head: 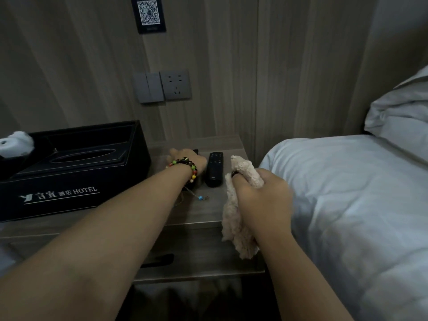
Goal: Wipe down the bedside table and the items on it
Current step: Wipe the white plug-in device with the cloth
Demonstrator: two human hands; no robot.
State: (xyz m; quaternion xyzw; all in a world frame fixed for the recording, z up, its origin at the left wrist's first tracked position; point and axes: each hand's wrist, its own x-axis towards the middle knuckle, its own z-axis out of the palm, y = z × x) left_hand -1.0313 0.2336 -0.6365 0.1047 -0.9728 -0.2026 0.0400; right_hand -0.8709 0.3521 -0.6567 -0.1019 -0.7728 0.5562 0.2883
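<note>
Nearest me, my right hand (pixel 261 195) is clenched around a beige cloth (pixel 234 218), which hangs over the bedside table (pixel 199 212) front edge. Farther on, my left hand (pixel 188 158) lies on a dark object I can't identify; its grip is hidden. Just right lies a black remote (pixel 215 169); left stands the tissue box (pixel 69 167).

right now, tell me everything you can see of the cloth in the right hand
The cloth is pale beige and fluffy, like terry or microfibre, and looks dry, though that is hard to tell. It is bunched, not folded. The right hand grips its middle, with one end poking up above the fingers and a longer end hanging below the hand, in front of the table edge. It sits just right of the remote, not touching it.
</note>
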